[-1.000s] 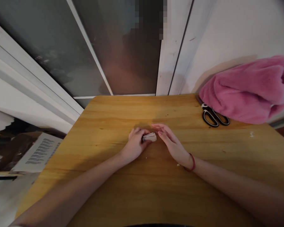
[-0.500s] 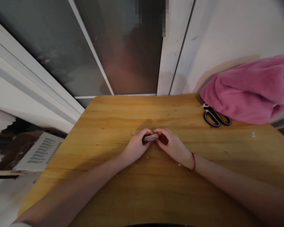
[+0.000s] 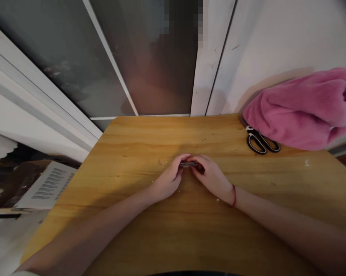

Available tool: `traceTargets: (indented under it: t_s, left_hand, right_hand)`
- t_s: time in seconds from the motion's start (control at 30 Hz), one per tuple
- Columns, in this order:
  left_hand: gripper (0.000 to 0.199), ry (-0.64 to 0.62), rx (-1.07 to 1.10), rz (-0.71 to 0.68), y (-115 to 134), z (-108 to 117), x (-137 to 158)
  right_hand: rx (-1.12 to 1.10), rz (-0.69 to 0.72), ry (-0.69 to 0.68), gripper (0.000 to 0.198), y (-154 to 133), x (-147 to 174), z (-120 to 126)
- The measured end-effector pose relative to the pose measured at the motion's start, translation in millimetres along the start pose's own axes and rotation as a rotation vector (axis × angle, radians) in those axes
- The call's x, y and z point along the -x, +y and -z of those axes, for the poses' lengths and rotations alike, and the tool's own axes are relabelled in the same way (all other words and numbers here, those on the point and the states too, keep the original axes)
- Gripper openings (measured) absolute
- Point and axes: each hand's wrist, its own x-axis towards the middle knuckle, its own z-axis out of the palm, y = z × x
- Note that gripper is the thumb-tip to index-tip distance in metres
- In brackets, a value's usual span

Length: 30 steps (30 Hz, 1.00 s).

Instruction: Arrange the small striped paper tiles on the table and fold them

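Observation:
Between my two hands is a small stack of cards [image 3: 188,165], seen edge-on as thin pale and dark layers just above the wooden table. My left hand [image 3: 169,180] is closed on the stack's left end, thumb on the near side and fingers on the far side. At the other end, my right hand [image 3: 211,174] curls round it with fingers and thumb. A red band circles the right wrist. My fingers cover both ends, and the faces of the cards cannot be seen.
Black-handled scissors [image 3: 261,142] lie at the back right, blades under a pink plush cloth [image 3: 302,111]. Small crumbs dot the wooden table [image 3: 173,234]. A glass-panelled door [image 3: 158,76] stands behind the table. A printed cardboard box [image 3: 48,186] sits lower left.
The stack has turned from slightly tilted to nearly level and shifted a little right and away. My left hand has followed it, its fingers now closer round the end. My right hand barely moved.

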Motion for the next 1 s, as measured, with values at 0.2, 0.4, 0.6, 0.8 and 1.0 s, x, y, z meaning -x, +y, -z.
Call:
traceTargets:
  t_s: [0.2, 0.4, 0.6, 0.8, 1.0]
  left_hand:
    - [0.049, -0.024, 0.021, -0.019, 4, -5, -1]
    - [0.051, 0.017, -0.264, -0.061, -3, -5, 0]
    - [0.06, -0.093, -0.649, -0.111, 1, -5, 5]
    - [0.054, -0.07, -0.684, -0.101, 2, -7, 6]
    - [0.057, -0.034, -0.464, -0.104, 8, -3, 8]
  right_hand:
    - [-0.03, -0.035, -0.032, 0.023, 1, 0, -4]
    - [-0.016, -0.059, -0.015, 0.024, 4, -2, -2]
    - [0.006, -0.085, -0.026, 0.019, 10, -5, 2]
    - [-0.033, -0.099, -0.04, 0.019, 11, -5, 3]
    - [-0.062, -0.133, -0.041, 0.024, 10, -5, 3]
